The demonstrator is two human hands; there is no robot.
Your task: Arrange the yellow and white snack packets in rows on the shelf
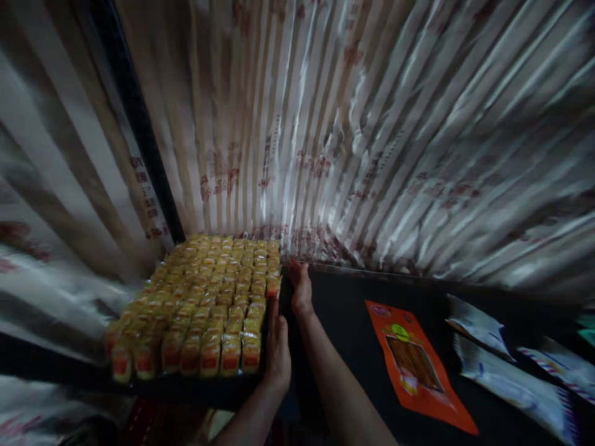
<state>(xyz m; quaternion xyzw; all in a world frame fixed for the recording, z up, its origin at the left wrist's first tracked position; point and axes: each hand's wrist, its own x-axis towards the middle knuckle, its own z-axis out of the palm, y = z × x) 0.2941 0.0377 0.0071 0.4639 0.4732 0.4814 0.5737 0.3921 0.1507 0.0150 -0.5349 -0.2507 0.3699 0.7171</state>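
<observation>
Many small, individually wrapped yellow snack pieces (pixel 204 303) with red-orange ends stand in tight rows, forming a block on the dark shelf. My left hand (pixel 277 353) lies along the near part of the block's right side, fingers stretched out and seemingly touching the wrappers. Farther back, my right hand (pixel 301 288) is beside the same side, its fingers extended toward the back; whether it touches the block I cannot tell. Neither hand grips anything.
On the dark shelf (pixel 339 334) to the right lies a flat orange packet (pixel 421 368) with a window showing brown sticks. Beyond it are several whitish packets (pixel 515 384). Striped, wrinkled plastic sheeting (pixel 297 155) hangs behind, and a dark post (pixel 144 130) rises at the left.
</observation>
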